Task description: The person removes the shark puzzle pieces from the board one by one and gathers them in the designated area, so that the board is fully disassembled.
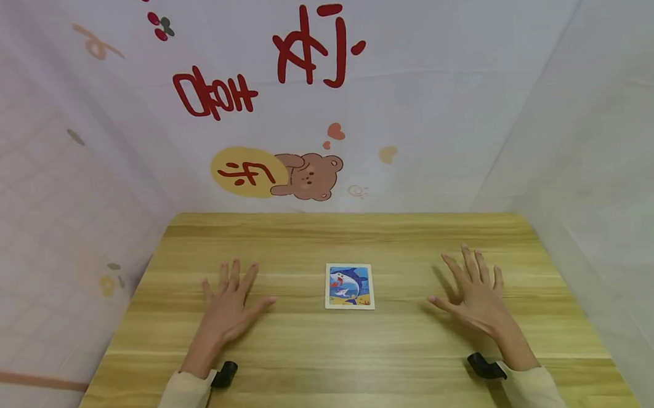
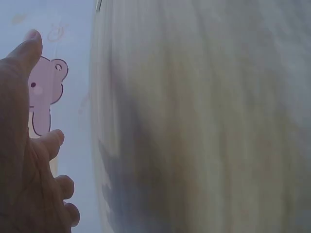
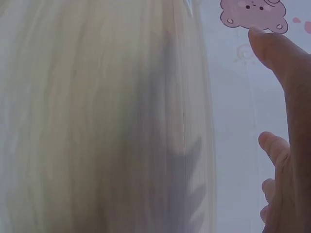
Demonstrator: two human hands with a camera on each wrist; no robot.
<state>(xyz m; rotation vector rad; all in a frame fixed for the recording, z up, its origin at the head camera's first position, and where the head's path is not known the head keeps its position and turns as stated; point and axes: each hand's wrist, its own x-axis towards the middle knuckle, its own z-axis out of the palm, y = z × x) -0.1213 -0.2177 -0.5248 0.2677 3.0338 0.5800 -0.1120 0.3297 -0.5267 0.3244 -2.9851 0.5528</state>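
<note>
Empty, flat left hand (image 1: 229,307) and right hand (image 1: 478,294) flank card (image 1: 349,286) (dolphin picture) on table (image 1: 335,357).

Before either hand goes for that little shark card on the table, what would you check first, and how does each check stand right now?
1. Card lies flat and face up on the wooden table: ok.
2. Card is free, with neither hand touching it: ok.
3. Left hand holds nothing, fingers spread over the wood: ok.
4. Right hand holds nothing, fingers spread: ok.
5. The wood between each hand and the card has nothing lying on it: ok.
6. An edge of the card is raised enough to get a fingertip under: cannot tell; both wrist views are blurred and do not show it.
</note>
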